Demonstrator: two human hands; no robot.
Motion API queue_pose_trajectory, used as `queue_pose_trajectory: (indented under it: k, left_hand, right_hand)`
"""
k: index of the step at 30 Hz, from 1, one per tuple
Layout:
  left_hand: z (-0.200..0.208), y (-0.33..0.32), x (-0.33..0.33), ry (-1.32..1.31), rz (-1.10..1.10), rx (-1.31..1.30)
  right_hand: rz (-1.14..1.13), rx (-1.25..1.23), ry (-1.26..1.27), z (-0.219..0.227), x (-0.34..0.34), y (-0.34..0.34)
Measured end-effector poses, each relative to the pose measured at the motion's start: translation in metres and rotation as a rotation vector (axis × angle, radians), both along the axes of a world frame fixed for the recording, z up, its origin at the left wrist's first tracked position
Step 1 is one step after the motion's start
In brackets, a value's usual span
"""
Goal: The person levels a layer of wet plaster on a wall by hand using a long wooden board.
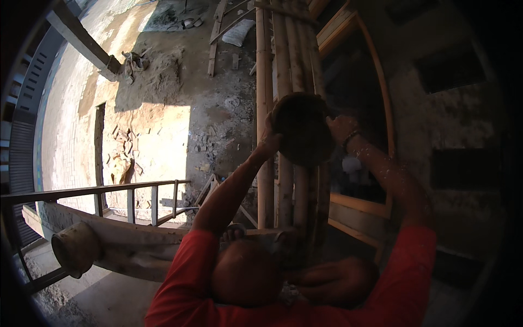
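Both my arms, in red sleeves, stretch forward over a row of bamboo poles (282, 54). Between my hands is a dark round bucket (303, 131), seen from above; its inside is too dark to make out. My left hand (269, 136) grips its left rim, with the fingers wrapped round the edge. On the opposite side my right hand (342, 129) is closed on the rim, a dark band at its wrist. Pale specks dot the right forearm. Whether the bucket rests on the poles or hangs just above them, I cannot tell.
A second, mud-stained bucket (76, 248) stands at the left on a wide plank (131, 240). Beside it runs a ladder-like frame (131, 191). Far below lies ground with rubble and a white sack (238, 32). An orange-framed window (388, 109) lines the wall at right.
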State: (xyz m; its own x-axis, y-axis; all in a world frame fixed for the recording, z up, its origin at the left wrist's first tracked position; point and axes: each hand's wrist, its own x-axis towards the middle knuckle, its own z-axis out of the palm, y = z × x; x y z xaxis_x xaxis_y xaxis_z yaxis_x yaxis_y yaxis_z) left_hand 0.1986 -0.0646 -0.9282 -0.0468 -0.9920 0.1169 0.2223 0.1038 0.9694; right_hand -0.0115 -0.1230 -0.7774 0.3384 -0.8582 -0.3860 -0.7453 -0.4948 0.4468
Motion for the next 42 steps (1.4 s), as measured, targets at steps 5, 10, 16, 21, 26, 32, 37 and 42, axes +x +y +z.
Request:
queue_pose_trajectory:
  k: [5,10,16,21,26,32,37,42]
  left_hand:
    - [-0.018,-0.003,0.017,-0.255,0.073,-0.028]
    - [0.052,0.027,-0.026,-0.864,0.194,0.033]
    - [0.042,0.05,-0.112,-0.994,-0.325,-0.535]
    - [0.011,0.044,-0.166,-1.084,-0.327,-0.642]
    - [0.085,0.021,-0.143,-0.726,-0.298,-0.142]
    - [0.13,0.017,-0.09,-0.558,-0.083,-0.098]
    - [0.128,0.009,-0.058,-0.661,-0.001,-0.603]
    - [0.095,-0.004,-0.037,-0.653,-0.013,-0.457]
  right_hand:
    - [-0.079,0.173,0.014,0.016,0.001,0.058]
    - [-0.215,0.016,-0.481,0.08,-0.057,0.101]
    - [-0.994,-0.039,-1.025,0.101,-0.104,0.121]
    - [-1.195,-0.022,-1.242,0.058,-0.133,0.136]
    - [-1.231,0.114,-1.547,0.015,-0.138,0.146]
    - [-0.932,0.114,-1.581,-0.045,-0.127,0.122]
    - [-0.993,0.18,-1.249,0.008,-0.041,0.084]
    - [-0.398,0.017,-0.892,0.015,-0.052,0.141]
